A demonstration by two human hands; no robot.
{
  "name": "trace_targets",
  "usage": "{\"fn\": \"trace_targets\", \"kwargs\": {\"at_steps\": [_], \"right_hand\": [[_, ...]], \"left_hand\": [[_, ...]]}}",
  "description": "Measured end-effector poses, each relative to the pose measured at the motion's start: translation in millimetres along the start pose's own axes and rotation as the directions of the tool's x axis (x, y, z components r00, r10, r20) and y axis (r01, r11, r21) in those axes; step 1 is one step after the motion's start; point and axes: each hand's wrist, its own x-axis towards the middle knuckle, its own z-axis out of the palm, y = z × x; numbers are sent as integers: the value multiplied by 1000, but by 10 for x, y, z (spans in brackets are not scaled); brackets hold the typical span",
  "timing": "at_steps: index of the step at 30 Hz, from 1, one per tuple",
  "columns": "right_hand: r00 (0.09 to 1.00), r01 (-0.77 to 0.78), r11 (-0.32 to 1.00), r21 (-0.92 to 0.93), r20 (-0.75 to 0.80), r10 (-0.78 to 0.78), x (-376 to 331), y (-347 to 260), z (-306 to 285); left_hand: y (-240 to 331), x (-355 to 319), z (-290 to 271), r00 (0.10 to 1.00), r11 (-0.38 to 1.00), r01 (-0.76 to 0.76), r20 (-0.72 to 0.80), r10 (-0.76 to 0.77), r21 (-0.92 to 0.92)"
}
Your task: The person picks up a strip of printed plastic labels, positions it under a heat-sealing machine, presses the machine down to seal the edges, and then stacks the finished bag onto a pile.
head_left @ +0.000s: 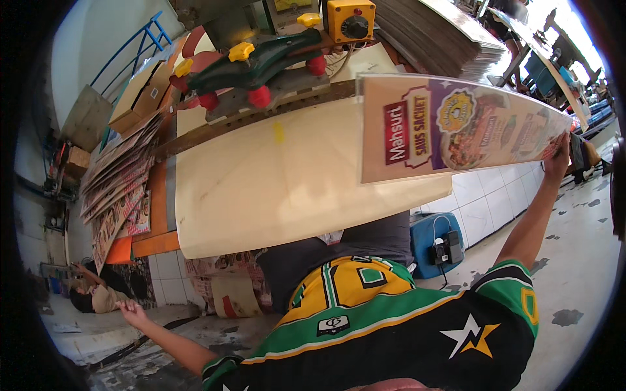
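Observation:
My right hand grips the far right edge of a printed cardboard sheet, coloured purple, red and yellow. The sheet is raised at the right, with its left part over a cream board that covers the table. Out to the lower left, my left hand is in the air with nothing in it, its fingers partly bent and apart. Beyond the cream board stands a machine with a dark green clamp plate, yellow knobs and red rubber feet.
Printed sheets lie in a loose pile on the left, near a cardboard box. A tall stack of brown boards stands at the back right. A yellow control box is on the machine. Beside my lap is a blue container.

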Motion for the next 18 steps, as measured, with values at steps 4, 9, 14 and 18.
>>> {"fn": "trace_targets", "kwargs": {"at_steps": [4,9,14,18], "right_hand": [[986,-133,955,265,-65,155,-324,-172,499],[973,-227,909,349,111,200,-407,-65,735],[967,-242,931,274,148,208,-897,-318,1544],[980,-177,965,195,129,153,-979,-222,1538]], "left_hand": [[-459,-447,1203,987,990,118,98,-126,82],[-623,-987,2058,913,913,174,288,-290,370],[-854,-1467,2720,769,742,118,412,-488,660],[-996,-1629,2934,607,551,157,360,-708,819]]}}
